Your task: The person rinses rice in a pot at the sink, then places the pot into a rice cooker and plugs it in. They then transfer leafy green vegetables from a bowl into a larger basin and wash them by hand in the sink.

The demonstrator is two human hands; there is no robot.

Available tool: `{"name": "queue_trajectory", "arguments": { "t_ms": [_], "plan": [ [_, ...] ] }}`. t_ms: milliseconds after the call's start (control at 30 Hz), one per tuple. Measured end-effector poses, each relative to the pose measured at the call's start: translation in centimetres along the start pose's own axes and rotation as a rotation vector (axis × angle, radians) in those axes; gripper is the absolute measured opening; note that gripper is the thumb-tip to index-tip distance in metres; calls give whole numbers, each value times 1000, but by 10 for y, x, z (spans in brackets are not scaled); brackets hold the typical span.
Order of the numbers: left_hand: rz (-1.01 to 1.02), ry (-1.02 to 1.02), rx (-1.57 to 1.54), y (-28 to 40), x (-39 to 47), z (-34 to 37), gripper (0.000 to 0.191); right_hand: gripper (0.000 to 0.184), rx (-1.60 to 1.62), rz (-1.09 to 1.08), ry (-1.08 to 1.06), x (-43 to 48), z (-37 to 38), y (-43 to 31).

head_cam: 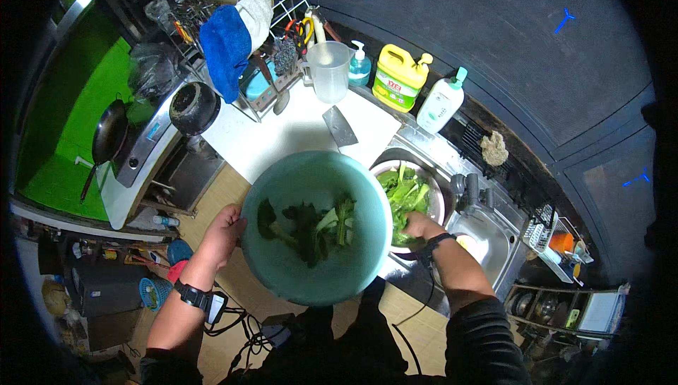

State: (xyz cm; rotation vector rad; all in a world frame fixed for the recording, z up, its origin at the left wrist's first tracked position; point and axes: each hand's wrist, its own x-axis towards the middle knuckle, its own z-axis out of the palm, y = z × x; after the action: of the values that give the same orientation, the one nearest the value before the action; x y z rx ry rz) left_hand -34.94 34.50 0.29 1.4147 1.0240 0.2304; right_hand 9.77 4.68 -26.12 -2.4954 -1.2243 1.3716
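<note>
My left hand (225,229) grips the left rim of a large green plastic basin (318,165), tilted in front of my body. Several leafy green vegetable pieces (307,226) lie inside it. To the right, my right hand (418,226) reaches into a round metal bowl (438,194) set in the sink and touches the leafy greens (405,189) there; its fingertips are partly hidden among the leaves. A cleaver blade (340,126) rests on the white countertop (265,141) just beyond the basin.
Beyond the counter stand a clear measuring jug (328,75), a soap pump bottle (359,67), a yellow detergent jug (397,80) and a white bottle (440,102). A black pot (194,108) sits at the left. The metal sink basin (490,237) and faucet (471,192) are at the right.
</note>
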Motion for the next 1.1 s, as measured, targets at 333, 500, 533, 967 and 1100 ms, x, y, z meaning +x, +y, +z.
{"name": "queue_trajectory", "arguments": {
  "t_ms": [333, 500, 533, 967, 1100],
  "plan": [
    [-40, 0, 49, 4, -3, -2, 24, 35, 920, -179, 204, -114, -49, -2],
    [54, 5, 64, 5, 0, 3, 30, 38, 860, -130, 228, -120, -54, -14],
    [21, -2, 93, 9, -3, 3, 31, 38, 790, -143, 286, -127, -58, -18],
    [-18, -42, 62, 11, -2, 5, 37, 51, 369, -679, 418, -211, -126, -221],
    [-15, -51, 105, 0, 2, -1, 36, 62, 280, -699, 243, -178, -104, -270]
  ]
}}
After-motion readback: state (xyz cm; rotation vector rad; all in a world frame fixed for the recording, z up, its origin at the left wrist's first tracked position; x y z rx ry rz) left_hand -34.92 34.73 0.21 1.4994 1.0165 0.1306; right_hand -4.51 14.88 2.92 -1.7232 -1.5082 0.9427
